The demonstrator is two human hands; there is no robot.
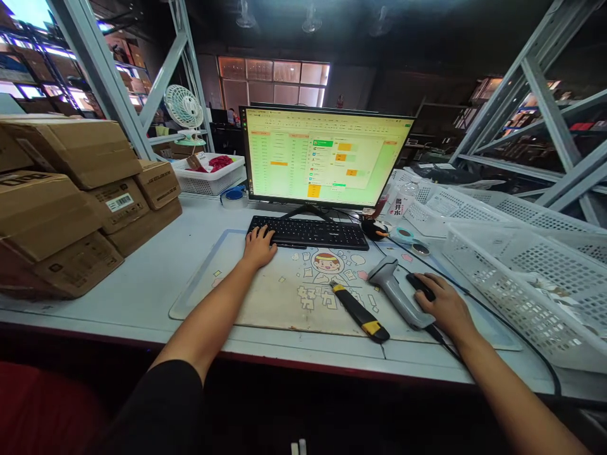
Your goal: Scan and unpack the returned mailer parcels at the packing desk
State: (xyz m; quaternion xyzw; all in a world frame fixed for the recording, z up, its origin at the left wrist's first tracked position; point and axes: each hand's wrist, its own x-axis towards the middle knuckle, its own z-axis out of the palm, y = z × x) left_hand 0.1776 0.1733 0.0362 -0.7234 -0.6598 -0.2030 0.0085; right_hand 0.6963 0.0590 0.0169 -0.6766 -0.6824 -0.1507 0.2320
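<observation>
My left hand (260,247) rests on the left end of the black keyboard (322,233), fingers spread over the keys. My right hand (444,304) is wrapped over a black computer mouse (420,286) on the desk mat (270,297). Just left of the mouse lies a grey barcode scanner (401,294), its cable running toward the desk's front edge. A black and yellow utility knife (359,312) lies between the scanner and the middle of the mat. Behind the keyboard stands a lit monitor (284,158) with a spreadsheet and a smaller window open.
Cardboard boxes (76,208) are stacked at the left. A white basket (208,177) with red items and a small fan (184,107) stand behind them. White perforated baskets (516,278) fill the right side, near a plastic bottle (403,199). A black cable (502,316) crosses the right side.
</observation>
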